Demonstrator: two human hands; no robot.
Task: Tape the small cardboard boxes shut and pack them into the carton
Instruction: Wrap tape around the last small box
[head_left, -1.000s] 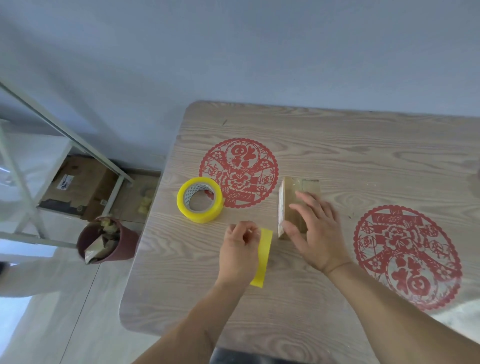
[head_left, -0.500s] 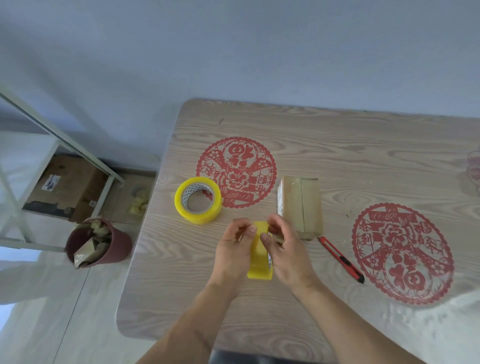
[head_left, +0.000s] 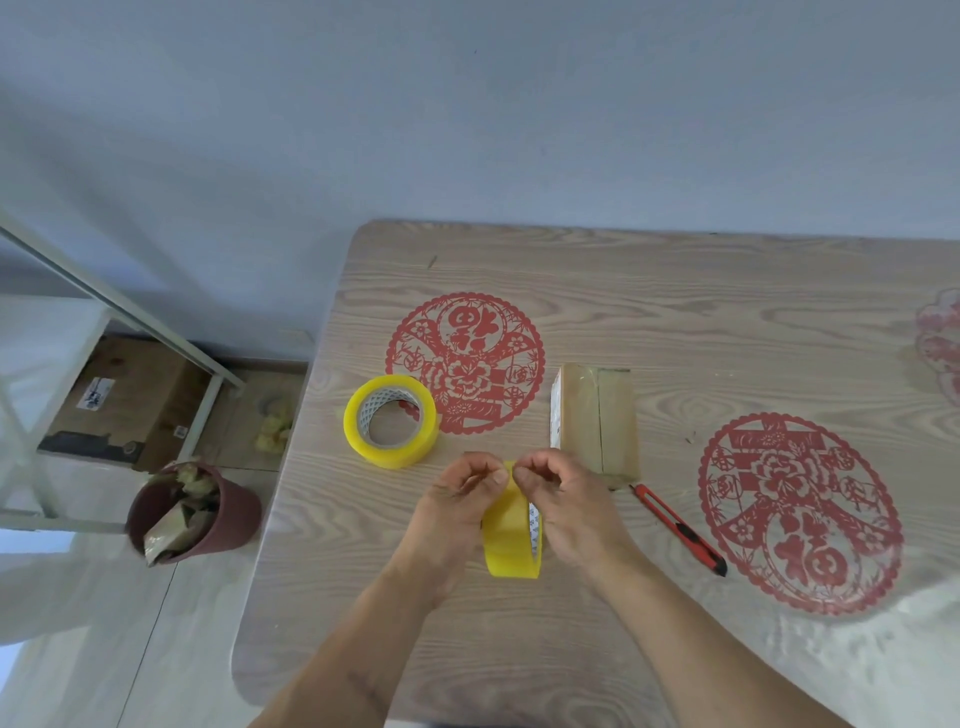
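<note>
A small cardboard box (head_left: 597, 421), wrapped in clear tape, lies on the wooden table (head_left: 675, 312) just beyond my hands. Between my hands stands a yellow tape roll (head_left: 511, 540) on its edge. My left hand (head_left: 460, 499) and my right hand (head_left: 566, 499) both pinch the top of that roll with their fingertips. A second yellow tape roll (head_left: 392, 421) lies flat to the left of the box. No carton shows on the table.
A red utility knife (head_left: 678, 527) lies right of my right hand. Red paper-cut decals (head_left: 467, 358) (head_left: 797, 512) are stuck on the tabletop. On the floor at left stand a dark red bin with scraps (head_left: 195, 512), a cardboard carton (head_left: 124, 400) and a white frame (head_left: 119, 312).
My right hand left the small box and joined my left hand on the upright tape roll, which uncovered the knife. Both hands now pinch the roll's top.
</note>
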